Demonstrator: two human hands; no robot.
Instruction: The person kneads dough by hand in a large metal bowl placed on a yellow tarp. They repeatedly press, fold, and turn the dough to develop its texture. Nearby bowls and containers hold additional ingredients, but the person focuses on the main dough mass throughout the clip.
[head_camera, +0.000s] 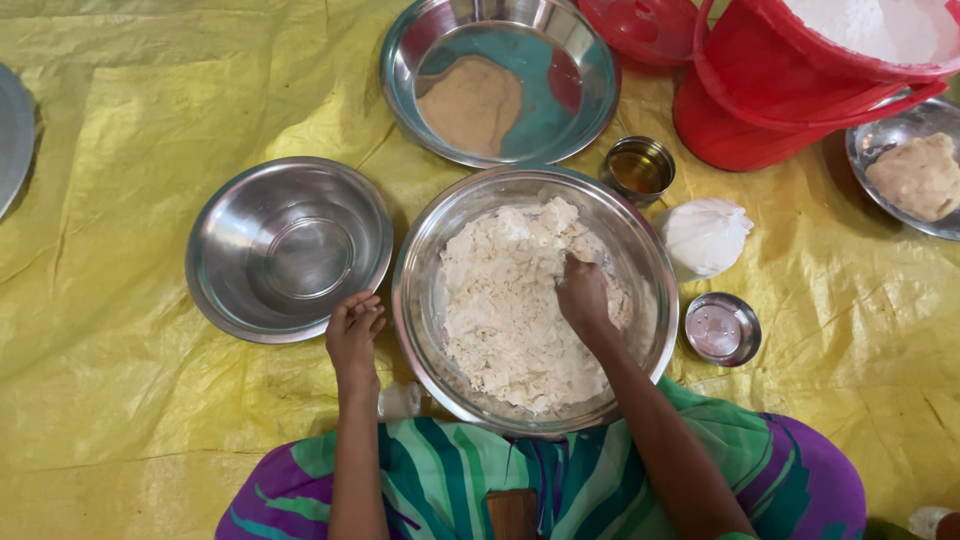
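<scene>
I am working the dough (510, 310) in the big bowl (425, 300), which is sitting on the yellow sheet (120, 400) right in front of my knees. The mix is looking crumbly and shaggy, piled across most of the bowl, with a barer patch along the right wall.

My right hand (583, 295) is pressing down into the pile near the middle-right, fingers curled and partly buried, so its grip is closing on a clump of dough. My left hand (353, 330) is resting just outside the bowl's left rim, fingers bent loosely and holding nothing; it is touching or almost touching the rim, I cannot tell which.

To do this well, I judge that I should be bracing the rim firmly with the left hand so the bowl is not sliding on the slick sheet, and pulling loose crumbs from the far edge toward the centre before pressing and folding. Squeezing in handfuls, not stirring, looks like the way to bind the dry flakes.

Around me: an empty bowl (288, 250) to the left, a plate (590, 70) with brownish powder beyond, a small cup (640, 168) of oil, a white bag (705, 235), a little lid (722, 328), and a red bucket (740, 110).
</scene>
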